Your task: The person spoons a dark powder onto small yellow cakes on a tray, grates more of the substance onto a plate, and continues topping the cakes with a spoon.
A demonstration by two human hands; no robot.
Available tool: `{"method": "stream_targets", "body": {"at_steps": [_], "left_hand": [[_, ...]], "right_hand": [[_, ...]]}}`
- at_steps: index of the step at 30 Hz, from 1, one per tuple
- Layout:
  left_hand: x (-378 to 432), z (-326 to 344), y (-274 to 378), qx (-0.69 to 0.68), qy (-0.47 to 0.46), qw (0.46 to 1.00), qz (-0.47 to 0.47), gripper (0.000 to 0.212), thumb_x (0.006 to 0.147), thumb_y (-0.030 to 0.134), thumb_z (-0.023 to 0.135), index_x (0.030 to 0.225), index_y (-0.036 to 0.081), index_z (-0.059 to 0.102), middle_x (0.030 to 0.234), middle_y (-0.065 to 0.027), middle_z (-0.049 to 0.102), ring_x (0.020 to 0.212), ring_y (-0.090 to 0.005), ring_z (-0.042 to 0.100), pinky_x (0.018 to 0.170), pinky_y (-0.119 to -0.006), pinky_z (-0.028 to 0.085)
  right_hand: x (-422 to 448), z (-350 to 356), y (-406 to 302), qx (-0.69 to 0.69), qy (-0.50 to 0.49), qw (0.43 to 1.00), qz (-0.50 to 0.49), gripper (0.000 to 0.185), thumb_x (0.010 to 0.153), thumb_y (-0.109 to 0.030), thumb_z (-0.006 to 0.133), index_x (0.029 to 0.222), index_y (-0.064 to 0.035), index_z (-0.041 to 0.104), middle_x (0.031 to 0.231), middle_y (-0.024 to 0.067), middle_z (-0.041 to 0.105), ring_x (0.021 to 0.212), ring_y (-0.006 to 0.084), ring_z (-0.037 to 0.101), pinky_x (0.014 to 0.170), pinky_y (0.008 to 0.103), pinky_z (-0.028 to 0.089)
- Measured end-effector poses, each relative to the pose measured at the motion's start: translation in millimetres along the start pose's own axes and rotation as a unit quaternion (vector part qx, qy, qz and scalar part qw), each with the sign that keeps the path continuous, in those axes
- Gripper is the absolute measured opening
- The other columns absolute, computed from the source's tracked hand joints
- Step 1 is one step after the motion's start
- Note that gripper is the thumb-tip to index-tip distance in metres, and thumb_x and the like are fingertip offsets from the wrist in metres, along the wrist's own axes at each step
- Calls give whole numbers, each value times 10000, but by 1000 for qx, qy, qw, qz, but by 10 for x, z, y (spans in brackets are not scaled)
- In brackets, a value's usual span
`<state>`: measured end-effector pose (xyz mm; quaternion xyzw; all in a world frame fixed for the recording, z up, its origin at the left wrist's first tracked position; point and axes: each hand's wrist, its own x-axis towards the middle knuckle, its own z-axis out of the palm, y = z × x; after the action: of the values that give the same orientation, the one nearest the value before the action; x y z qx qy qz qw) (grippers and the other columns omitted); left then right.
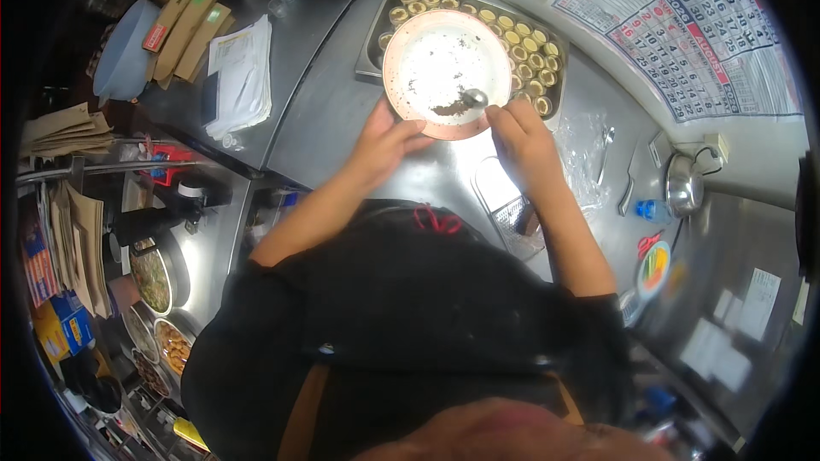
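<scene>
My left hand (386,144) grips the lower left rim of a round plate (426,67) with a pink rim and a white middle. Dark brown shavings (450,108) lie in a small heap near its lower edge, with crumbs scattered above. In my right hand (520,134) is a metal spoon, its bowl (475,98) resting at the heap. The plate is over a steel tray (368,63) of small round cups (535,61) with pale filling, some topped with dark bits; it hides part of them. A metal grater (510,212) with a dark block lies below my right hand.
Crumpled clear plastic (580,157), a metal spoon (605,153) and a knife (630,186) lie on the right of the steel counter. Beyond them are a steel pot (684,186) and red scissors (649,243). Papers (246,70) and a pale blue bowl (128,51) stand left.
</scene>
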<state>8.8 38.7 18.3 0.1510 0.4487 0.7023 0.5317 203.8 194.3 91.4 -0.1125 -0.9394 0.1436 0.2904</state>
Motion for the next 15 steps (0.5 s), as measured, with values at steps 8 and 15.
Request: {"method": "stream_targets", "body": {"at_steps": [8,15], "left_hand": [[90,199,-73,39,26,999,-8,591,994,2,609,1518,114,361,1464,-94,529,1298,-216,594,987,-415,600],[212,212,-233,60,25,997,-39,583,996,-5,595,1515,129,367,1485,-88,506,1310,-233,585,1008,-444,584]], "right_hand": [[-30,373,-52,213,49,923,317,236,1062,-151,570,1111,25,720,811,78,653,673,143,644,671,294,515],[-229,590,324,579,140,642,483,189,1063,-118,576,1081,40,678,803,30,600,717,122,554,697,279,508]]}}
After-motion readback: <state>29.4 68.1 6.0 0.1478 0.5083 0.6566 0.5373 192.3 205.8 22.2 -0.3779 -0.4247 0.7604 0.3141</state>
